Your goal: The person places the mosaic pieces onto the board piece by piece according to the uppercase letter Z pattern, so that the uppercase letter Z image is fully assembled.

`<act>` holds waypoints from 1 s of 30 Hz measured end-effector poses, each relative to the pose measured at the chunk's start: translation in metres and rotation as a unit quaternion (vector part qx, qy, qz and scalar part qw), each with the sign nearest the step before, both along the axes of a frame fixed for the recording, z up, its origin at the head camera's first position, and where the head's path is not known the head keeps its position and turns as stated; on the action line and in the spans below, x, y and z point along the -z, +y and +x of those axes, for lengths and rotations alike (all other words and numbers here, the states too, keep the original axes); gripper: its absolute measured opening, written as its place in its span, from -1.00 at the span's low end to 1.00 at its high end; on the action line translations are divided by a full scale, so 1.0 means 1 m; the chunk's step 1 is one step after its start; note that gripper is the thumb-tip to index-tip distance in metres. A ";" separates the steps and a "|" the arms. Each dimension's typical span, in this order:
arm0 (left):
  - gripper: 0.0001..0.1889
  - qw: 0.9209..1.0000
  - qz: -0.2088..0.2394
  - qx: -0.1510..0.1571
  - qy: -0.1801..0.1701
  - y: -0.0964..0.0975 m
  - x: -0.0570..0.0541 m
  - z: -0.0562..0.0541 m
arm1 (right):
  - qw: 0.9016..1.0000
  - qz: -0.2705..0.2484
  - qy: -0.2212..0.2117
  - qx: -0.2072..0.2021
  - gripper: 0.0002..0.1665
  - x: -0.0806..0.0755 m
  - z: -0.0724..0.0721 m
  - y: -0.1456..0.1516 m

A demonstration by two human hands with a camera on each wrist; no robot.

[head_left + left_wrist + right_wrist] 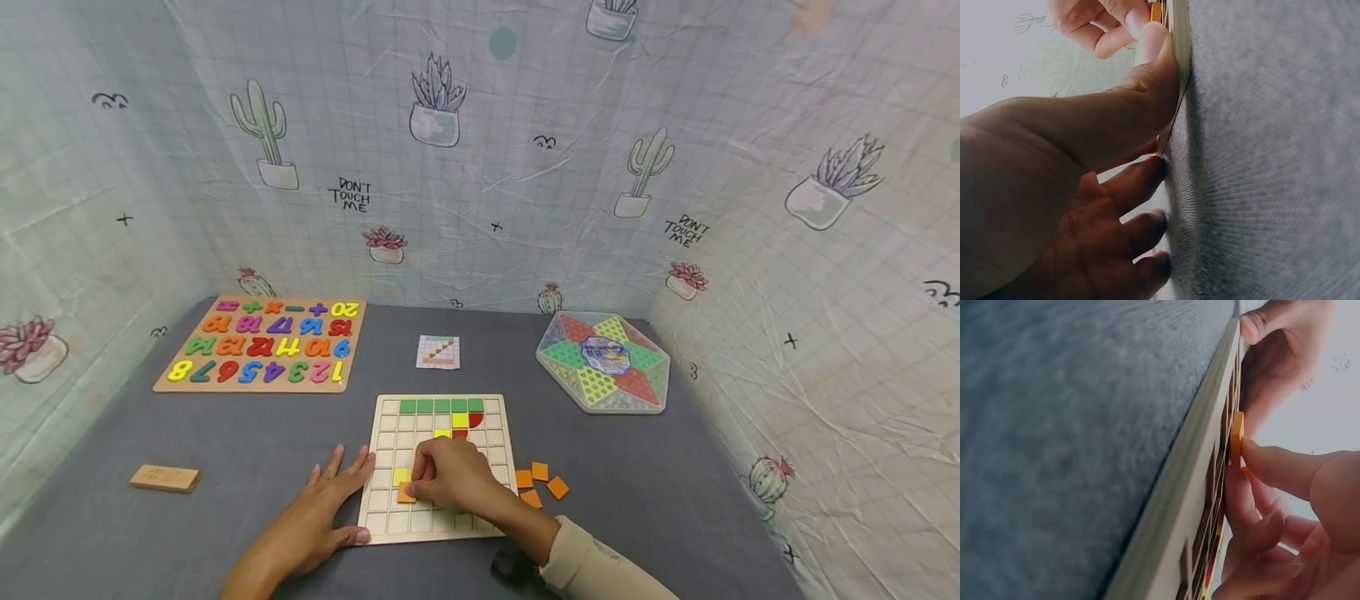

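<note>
A wooden grid board (pixel 442 527) lies on the dark grey cloth in front of me. My right hand (pixel 457 477) pinches an orange square tile (pixel 406 493) between thumb and fingers, low on the board's left part, just below a yellow tile (pixel 402 477). In the right wrist view the orange tile (pixel 1237 434) sits right at the grid's surface. My left hand (pixel 318 517) rests against the board's left edge, fingers spread and thumb at the near corner. Several green tiles (pixel 442 407) form a row near the top, with yellow and rounded red pieces (pixel 476 420) below; my right hand hides some squares.
Several loose orange tiles (pixel 540 472) lie right of the board. Behind it is a small pattern card (pixel 438 352). A number puzzle (pixel 258 385) stands back left, a hexagonal star-patterned game board (pixel 637 357) back right, a small wooden block (pixel 165 477) at left.
</note>
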State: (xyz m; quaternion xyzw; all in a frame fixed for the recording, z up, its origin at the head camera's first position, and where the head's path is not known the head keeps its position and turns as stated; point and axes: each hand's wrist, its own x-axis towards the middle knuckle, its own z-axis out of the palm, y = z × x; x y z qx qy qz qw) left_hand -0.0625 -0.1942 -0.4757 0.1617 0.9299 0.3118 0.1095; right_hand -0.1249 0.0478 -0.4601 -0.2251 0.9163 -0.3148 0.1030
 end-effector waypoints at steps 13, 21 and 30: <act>0.03 1.000 0.000 -0.002 0.001 0.001 0.000 0.000 | 0.996 0.079 0.018 -0.046 -0.63 -0.005 -0.001 -0.014; 0.04 1.000 0.006 0.000 0.008 0.000 0.001 0.001 | 0.996 0.063 0.005 -0.068 -0.75 -0.009 0.000 -0.005; 0.06 1.000 -0.006 -0.012 -0.017 0.002 0.000 0.000 | 0.999 0.012 -0.032 -0.029 -0.72 -0.017 0.009 0.025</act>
